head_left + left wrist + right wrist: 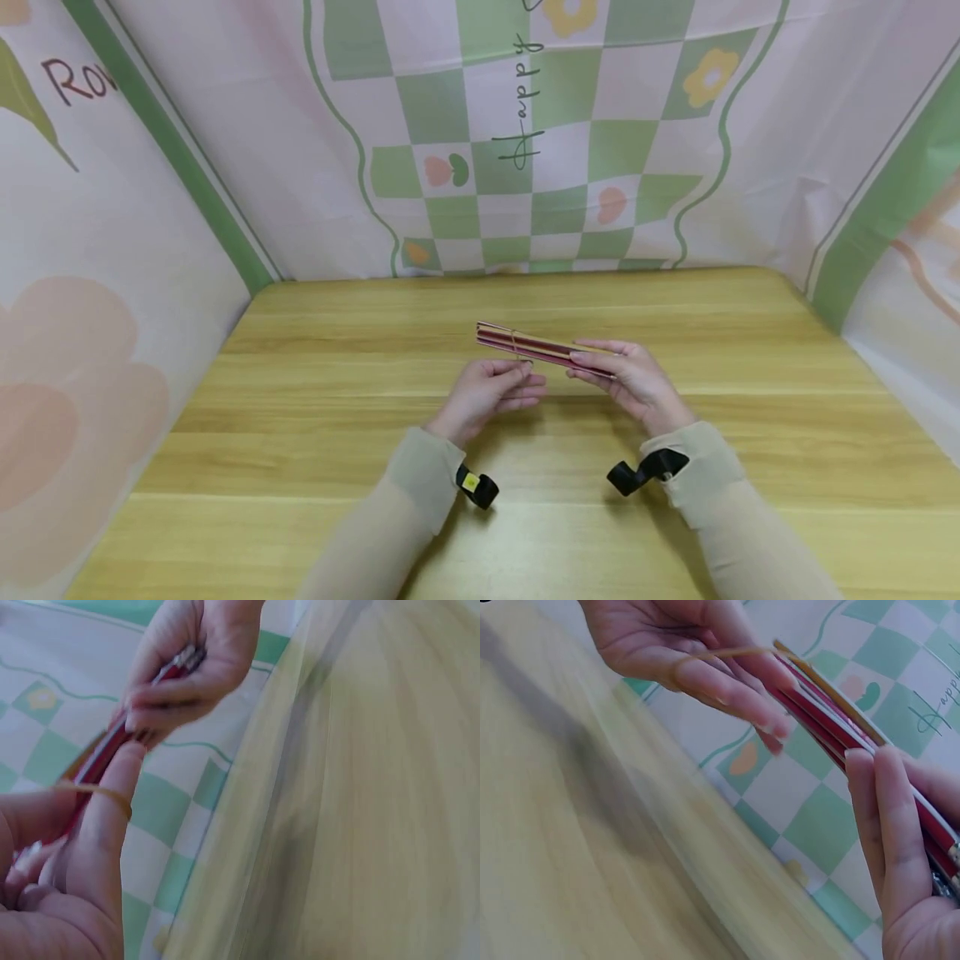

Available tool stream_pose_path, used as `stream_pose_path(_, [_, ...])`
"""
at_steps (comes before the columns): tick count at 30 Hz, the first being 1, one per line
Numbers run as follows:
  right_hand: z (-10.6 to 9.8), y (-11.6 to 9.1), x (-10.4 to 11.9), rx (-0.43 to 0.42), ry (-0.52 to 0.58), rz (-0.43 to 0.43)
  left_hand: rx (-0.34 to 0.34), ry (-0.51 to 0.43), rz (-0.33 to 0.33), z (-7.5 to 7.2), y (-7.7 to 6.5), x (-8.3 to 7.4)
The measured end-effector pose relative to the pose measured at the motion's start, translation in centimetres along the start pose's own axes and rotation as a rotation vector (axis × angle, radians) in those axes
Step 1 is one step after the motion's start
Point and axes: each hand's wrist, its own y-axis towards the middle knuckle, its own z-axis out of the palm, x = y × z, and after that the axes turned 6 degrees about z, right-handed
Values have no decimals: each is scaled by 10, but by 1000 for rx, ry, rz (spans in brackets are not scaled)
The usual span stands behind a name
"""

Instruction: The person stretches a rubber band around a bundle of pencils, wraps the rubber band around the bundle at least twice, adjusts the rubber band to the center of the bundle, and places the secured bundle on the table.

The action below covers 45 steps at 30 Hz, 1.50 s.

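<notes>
My right hand [637,379] grips a bundle of slim pencils [543,346], dark red with pale stripes and one yellowish, held slanting above the table. Metal ends of the pencils [954,855] poke out by the right palm. A tan rubber band [514,342] goes round the bundle near its far-left end. My left hand [495,392] is just below that end, thumb and forefinger together at the band. In the left wrist view the rubber band [112,796] is stretched over a left finger, and the right wrist view shows the band [727,652] pulled away from the pencils.
The wooden table [315,400] lies under both hands. A printed cloth [502,167] with green checks hangs behind its far edge, and more cloth [112,250] hangs at the sides. Black wrist mounts [477,487] stick out from both sleeves.
</notes>
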Motion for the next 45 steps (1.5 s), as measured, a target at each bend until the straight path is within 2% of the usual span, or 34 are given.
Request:
stream_pose_path(8, [7, 3, -11, -68, 70, -19, -46, -16, 27, 12, -1, 6])
stream_pose_path(20, [21, 6, -26, -189, 157, -72, -145, 57, -20, 26, 0, 12])
stream_pose_path(22, [23, 6, -28, -206, 187, -72, -167, 111, -9, 27, 0, 13])
stream_pose_path(29, [28, 6, -30, -230, 288, -43, -243, 525, 99, 29, -3, 16])
stream_pose_path(33, [30, 4, -26, -212, 309, -28, -246, 633, 175, 26, -5, 12])
stream_pose_path(38, [30, 1, -20, -189, 316, -22, -242, 788, 256, 15, -10, 4])
stream_pose_path(42, [30, 0, -19, -172, 275, -22, -247, 925, 310, 7, -13, -1])
stream_pose_path(45, [29, 0, -19, -163, 239, -22, -256, 1021, 375, 2, -15, -5])
